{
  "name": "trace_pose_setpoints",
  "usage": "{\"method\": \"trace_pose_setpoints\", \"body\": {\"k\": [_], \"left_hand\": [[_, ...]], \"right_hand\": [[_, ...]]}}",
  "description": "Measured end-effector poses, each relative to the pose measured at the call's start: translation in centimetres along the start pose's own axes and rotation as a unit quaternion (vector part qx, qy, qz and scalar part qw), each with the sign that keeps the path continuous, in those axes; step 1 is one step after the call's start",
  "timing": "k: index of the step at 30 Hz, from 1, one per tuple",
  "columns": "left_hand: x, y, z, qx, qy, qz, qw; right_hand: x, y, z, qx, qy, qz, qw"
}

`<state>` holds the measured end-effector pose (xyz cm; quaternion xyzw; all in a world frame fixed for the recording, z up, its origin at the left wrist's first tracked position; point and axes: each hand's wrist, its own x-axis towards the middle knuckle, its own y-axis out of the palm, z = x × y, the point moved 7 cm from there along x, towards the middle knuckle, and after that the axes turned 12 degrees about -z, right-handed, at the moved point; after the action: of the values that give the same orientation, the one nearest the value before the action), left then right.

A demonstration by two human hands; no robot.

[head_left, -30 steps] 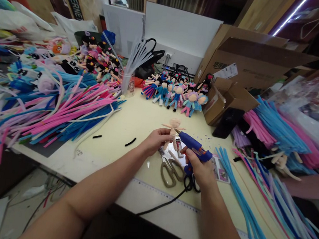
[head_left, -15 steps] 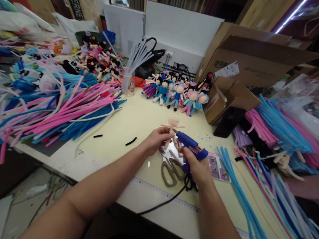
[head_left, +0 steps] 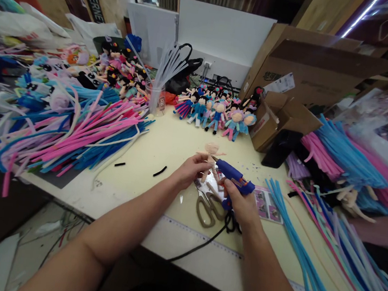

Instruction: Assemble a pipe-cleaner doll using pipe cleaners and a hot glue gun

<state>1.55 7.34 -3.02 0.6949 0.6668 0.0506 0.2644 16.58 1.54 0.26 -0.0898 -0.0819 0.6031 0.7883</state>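
Observation:
My right hand [head_left: 239, 198] is wrapped round a blue hot glue gun [head_left: 230, 171], its nozzle pointing left at a small beige doll figure [head_left: 211, 149]. The figure has a round head, outstretched arms and legs, and seems made of pipe cleaner. With fingers pinched, my left hand [head_left: 192, 169] holds it by the body. The nozzle tip sits close to the doll's body; whether they touch I cannot tell. Below both hands lie scissors [head_left: 205, 212] with grey-brown handles, their blades partly hidden. A black cord [head_left: 199, 249] runs from the glue gun over the table edge.
Finished dolls [head_left: 215, 113] stand at the back beside a cup of clear glue sticks [head_left: 157, 97]. Pink and blue pipe cleaners [head_left: 86, 133] heap on the left; a blue bundle [head_left: 299, 246] lies right. Two short black pieces [head_left: 159, 171] are left of my hands. Cardboard boxes [head_left: 299, 78] stand behind.
The view has shifted very slightly. My hands, the glue gun and the doll figure keep nearly the same places.

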Motion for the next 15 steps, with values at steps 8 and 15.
{"method": "trace_pose_setpoints", "body": {"k": [8,15], "left_hand": [[-0.13,0.15,-0.09,0.008,0.001,0.006,1.000],[0.08,-0.07,0.12,0.007,-0.004,-0.005,1.000]], "right_hand": [[-0.02,0.10,0.04,0.008,0.001,-0.008,1.000],[-0.08,0.06,0.01,-0.009,-0.005,-0.011,1.000]]}}
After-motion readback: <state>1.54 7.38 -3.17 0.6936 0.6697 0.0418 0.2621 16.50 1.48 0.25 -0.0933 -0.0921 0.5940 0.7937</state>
